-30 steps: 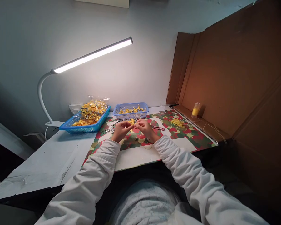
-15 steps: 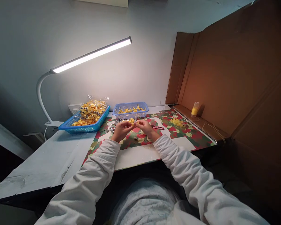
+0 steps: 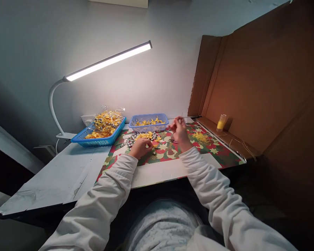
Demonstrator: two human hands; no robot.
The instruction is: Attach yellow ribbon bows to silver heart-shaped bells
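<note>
My left hand point(image 3: 141, 146) rests on the patterned mat point(image 3: 219, 155), its fingers closed around a small yellow piece with a little bell point(image 3: 154, 152) just beside it. My right hand point(image 3: 180, 131) is raised above the mat, further back and to the right, with fingertips pinched together; what it pinches is too small to make out. A pile of yellow pieces and silver bells point(image 3: 140, 137) lies on the mat right behind my left hand. A red-handled tool point(image 3: 172, 141) lies under my right hand.
A large blue basket point(image 3: 101, 141) of yellow pieces in a clear bag stands at the back left, a smaller blue basket point(image 3: 149, 126) behind the pile. A yellow thread spool point(image 3: 221, 123) and loose yellow threads point(image 3: 199, 136) sit by the cardboard wall point(image 3: 264, 80). A desk lamp point(image 3: 107, 62) arches overhead.
My hands were together over the mat; my right hand has lifted and pulled away to the back right, while my left hand has dropped onto the mat.
</note>
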